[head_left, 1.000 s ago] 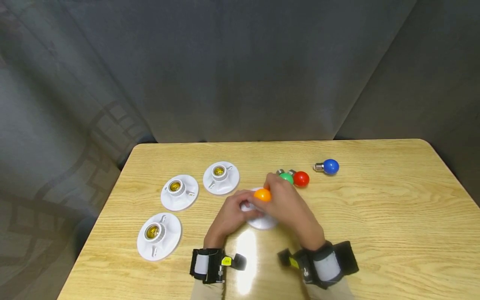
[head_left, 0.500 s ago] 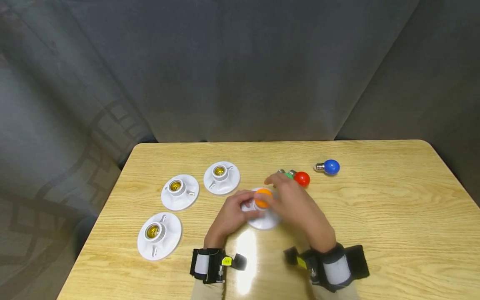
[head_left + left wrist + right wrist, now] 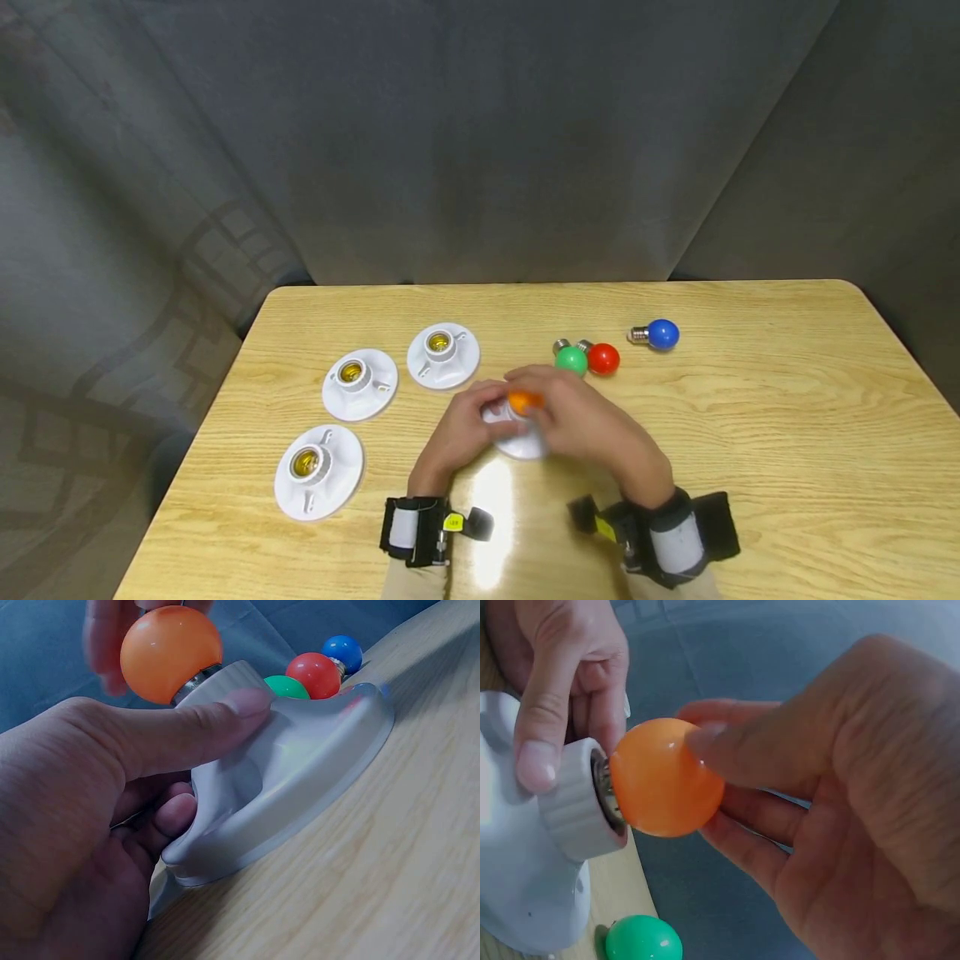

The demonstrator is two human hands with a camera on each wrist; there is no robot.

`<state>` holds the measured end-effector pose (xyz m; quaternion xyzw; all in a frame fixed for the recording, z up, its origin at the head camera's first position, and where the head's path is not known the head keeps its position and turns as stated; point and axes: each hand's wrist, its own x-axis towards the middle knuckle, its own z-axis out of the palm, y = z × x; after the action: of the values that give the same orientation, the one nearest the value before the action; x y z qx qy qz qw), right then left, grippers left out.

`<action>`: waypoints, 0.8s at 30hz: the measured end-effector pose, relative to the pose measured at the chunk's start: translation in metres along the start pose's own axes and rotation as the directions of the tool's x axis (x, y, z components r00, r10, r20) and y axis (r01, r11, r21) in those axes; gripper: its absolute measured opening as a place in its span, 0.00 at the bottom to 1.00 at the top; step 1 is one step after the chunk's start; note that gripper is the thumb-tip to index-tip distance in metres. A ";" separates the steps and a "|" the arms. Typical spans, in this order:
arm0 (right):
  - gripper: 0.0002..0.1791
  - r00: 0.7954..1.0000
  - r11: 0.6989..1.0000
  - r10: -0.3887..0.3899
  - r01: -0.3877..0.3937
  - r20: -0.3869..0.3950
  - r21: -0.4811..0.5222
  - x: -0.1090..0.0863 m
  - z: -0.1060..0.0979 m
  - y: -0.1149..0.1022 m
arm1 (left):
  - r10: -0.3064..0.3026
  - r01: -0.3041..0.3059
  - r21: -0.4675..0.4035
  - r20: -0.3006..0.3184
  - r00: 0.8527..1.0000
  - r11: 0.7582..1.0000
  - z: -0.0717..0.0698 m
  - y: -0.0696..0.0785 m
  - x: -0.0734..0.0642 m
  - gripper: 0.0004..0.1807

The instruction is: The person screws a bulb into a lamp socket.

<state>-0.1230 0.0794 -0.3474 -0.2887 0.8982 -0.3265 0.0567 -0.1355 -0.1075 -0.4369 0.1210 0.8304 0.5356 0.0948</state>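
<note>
A white socket base [image 3: 525,447] is held by the left hand [image 3: 461,431], an orange bulb [image 3: 520,405] (somewhat blurred) by the right hand [image 3: 590,419], beyond which a green bulb [image 3: 572,361], a red bulb [image 3: 603,359] and a blue bulb [image 3: 663,334] are seen.

Orange bulb [image 3: 667,780]: globe plain orange | lampholder under it [image 3: 277,772]: white | right of orange bulb: green bulb [image 3: 572,361], red bulb [image 3: 603,359], blue bulb [image 3: 663,334], globes plain | left of it: three white lampholders [image 3: 360,404], yellow-gold inside | beneath: counter [image 3: 750,467], tan woodgrain | behind: curtain [image 3: 480,167], dark grey, perhaps faintly brick-patterned
</note>
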 end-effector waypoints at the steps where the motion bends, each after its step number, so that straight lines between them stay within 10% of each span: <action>1: 0.24 1.000 1.000 0.004 -0.004 0.003 -0.005 0.000 0.000 0.000 | 0.004 -0.004 0.004 -0.001 1.000 1.000 0.000 0.000 0.000 0.30; 24: 0.17 0.996 0.996 0.076 -0.079 -0.053 -0.042 0.003 0.004 -0.001 | -0.017 0.017 -0.015 0.002 1.000 1.000 0.000 0.000 0.000 0.28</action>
<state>-0.1242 0.0750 -0.3493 -0.2462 0.9169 -0.3115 0.0397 -0.1351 -0.1074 -0.4367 0.1135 0.8272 0.5409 0.1011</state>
